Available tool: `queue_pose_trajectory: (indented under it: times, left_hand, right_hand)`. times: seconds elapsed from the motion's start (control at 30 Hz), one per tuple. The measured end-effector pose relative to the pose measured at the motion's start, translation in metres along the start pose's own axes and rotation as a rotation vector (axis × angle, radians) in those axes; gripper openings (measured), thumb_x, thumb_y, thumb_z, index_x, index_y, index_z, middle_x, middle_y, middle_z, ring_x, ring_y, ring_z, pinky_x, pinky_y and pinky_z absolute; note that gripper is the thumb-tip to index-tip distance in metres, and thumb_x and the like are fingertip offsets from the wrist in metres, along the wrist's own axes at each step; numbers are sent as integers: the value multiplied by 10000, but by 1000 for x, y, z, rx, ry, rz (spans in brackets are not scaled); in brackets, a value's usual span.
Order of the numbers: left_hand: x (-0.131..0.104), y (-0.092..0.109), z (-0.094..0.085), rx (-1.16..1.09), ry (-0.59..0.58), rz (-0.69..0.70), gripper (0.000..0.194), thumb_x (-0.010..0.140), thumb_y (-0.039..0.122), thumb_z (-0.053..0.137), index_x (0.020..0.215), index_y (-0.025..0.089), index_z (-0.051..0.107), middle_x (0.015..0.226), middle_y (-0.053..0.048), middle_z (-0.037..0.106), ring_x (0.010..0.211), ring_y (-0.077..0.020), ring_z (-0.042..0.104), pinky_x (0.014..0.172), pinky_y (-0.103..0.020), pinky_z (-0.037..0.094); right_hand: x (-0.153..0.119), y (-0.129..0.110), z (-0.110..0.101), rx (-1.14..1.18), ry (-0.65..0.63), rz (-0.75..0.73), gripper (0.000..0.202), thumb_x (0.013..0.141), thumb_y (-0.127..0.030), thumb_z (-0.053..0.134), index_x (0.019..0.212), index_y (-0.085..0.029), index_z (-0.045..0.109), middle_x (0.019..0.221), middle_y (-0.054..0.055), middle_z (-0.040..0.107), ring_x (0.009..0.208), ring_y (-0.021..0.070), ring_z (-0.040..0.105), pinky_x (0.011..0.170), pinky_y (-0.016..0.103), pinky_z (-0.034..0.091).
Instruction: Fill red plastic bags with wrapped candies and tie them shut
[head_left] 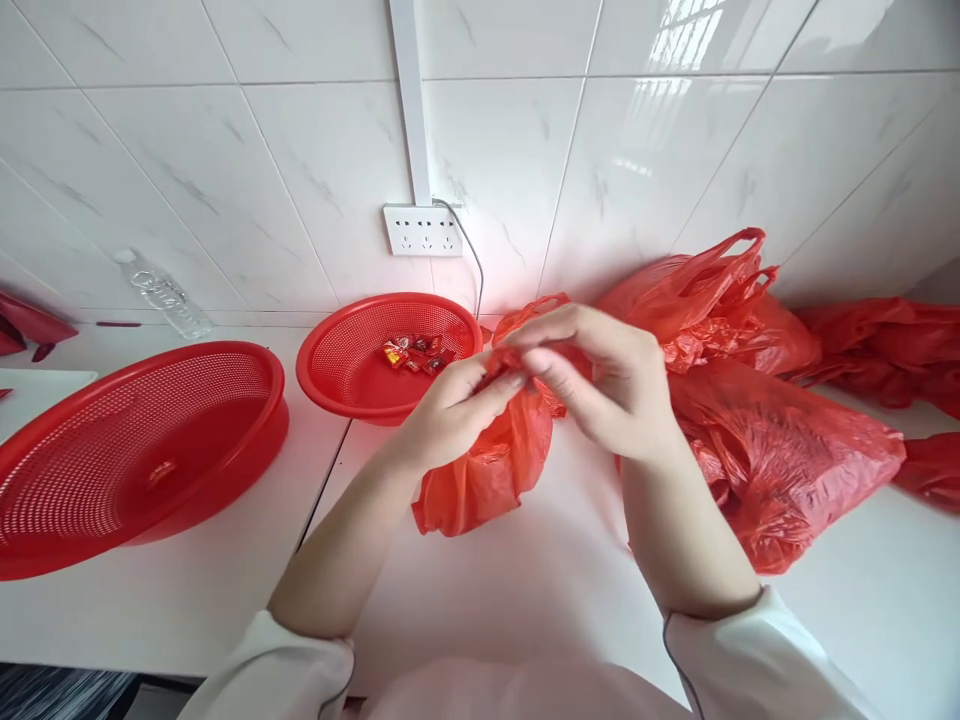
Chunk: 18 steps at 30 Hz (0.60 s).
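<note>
Between my two hands hangs a thin red plastic bag (491,470), its crumpled body dangling over the white table. My left hand (461,405) pinches the top of the bag between thumb and fingers. Close beside it, my right hand (611,375) is curled with thumb and fingertips together at the same gathered edge. Just behind my left hand stands a round red plastic basket (337,350) with several small wrapped sweets (416,352) in it. Whether anything is inside the hanging bag I cannot tell.
A larger red basket (225,370) stands on the left, with a small wrapped piece (161,472) in it. Full red bags (787,450) lie on the right. A clear plastic bottle (169,295) leans by the tiled wall, which bears a socket strip (424,231) with a cable.
</note>
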<state>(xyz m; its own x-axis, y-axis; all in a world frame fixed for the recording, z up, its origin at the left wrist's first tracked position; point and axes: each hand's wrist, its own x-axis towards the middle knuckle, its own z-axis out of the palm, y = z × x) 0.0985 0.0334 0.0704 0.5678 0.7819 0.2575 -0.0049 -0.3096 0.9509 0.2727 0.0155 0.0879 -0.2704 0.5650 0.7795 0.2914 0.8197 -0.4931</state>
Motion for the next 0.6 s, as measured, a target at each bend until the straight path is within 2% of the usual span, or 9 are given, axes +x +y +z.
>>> queue_pose_trajectory:
  times: [0.07,0.13,0.2,0.27,0.37,0.47,0.53,0.6]
  left_hand:
    - [0,-2,-4,-90,1,-83,312,949,459,465,819,194,567,539,72,257,432,-57,238,406,-209,241]
    - [-2,-4,-8,-127,-5,-104,337,951,474,451,815,192,575,517,78,235,419,-58,225,405,-209,227]
    - [-2,-6,-8,-119,6,-74,367,951,471,454,771,181,589,490,66,305,428,-66,311,443,-215,310]
    - [-3,-9,-7,-111,47,-47,393,952,460,456,751,166,625,470,44,395,448,-81,399,491,-231,378]
    - [-4,-16,-8,-155,137,-81,398,955,462,444,885,154,686,501,15,533,432,-85,457,496,-239,397]
    - [-6,-22,-14,-271,181,-199,374,938,477,474,1007,175,684,539,13,581,440,-84,490,497,-230,409]
    - [-7,-24,-19,-366,125,-275,314,901,456,554,998,186,682,551,20,575,489,-84,517,521,-219,425]
    - [-7,-25,-21,-389,46,-289,223,839,389,660,939,190,671,577,30,571,528,-78,528,543,-210,435]
  right_hand:
    - [-5,8,0,24,61,94,158,919,-227,548,1029,-194,656,1019,57,687,958,188,653,861,337,539]
    - [-12,17,2,65,7,156,170,893,-186,566,1044,-189,646,1021,50,682,961,183,647,877,343,530]
    - [-20,25,6,96,-38,191,149,858,-142,587,990,-187,640,950,29,680,886,163,647,834,322,532]
    - [-27,30,10,91,-6,214,125,829,-101,593,910,-190,626,866,9,660,796,144,629,764,298,525]
    - [-36,32,10,59,32,180,167,775,-57,604,856,-202,605,839,10,620,782,154,606,744,315,516]
    - [-41,30,5,10,-48,34,161,741,-69,631,817,-210,618,1045,62,593,1026,228,589,900,408,500]
    - [-42,28,4,-48,-136,-40,127,748,-92,640,798,-208,631,1282,89,512,1248,290,473,1038,488,416]
    - [-43,27,4,-96,-203,-73,104,766,-106,636,798,-205,640,1440,79,400,1371,321,338,1113,537,324]
